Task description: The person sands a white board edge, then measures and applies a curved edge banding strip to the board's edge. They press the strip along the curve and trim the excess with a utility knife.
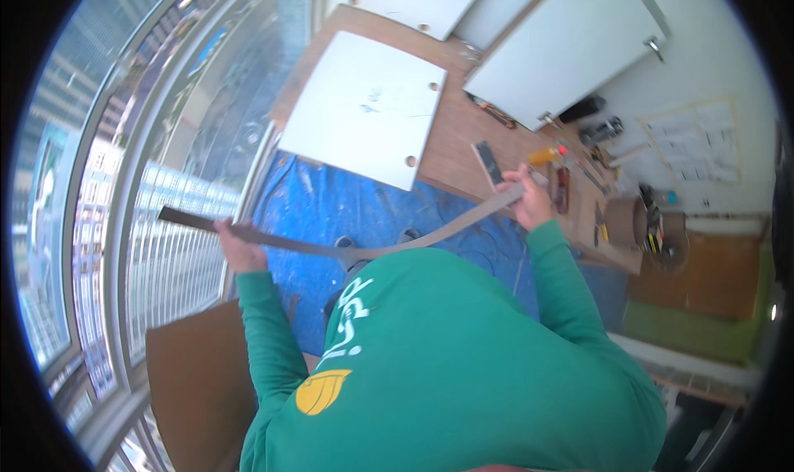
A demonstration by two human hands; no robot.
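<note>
left hand (241,247) is gripping one long grey-brown strip (413,242), with the fingers closed on it at a little way in from its left end. this dark end sticks out past the hand, to the left, in front of the window (149,141). right hand (531,197) is pinching the same strip at its other end, which finishes at the thumb and fingers. between the two hands the strip hangs freely in a shallow curve, and its lowest part is in front of the person's green top (463,348), above the blue sheet (289,199) which covers the floor. from this view i cannot tell if the strip touches the top.

just beyond the right hand is the wooden counter (463,154). on it, close to the fingers, there are a flat block with dark face (490,163), an orange bottle (542,155) with red cap, and a tool with red handle (563,189). more to the right stands a brown roll (626,221). farther away, ahead of the hands, a white panel (364,108) with two round holes lies on the counter, and its near edge reaches over the blue sheet.
</note>
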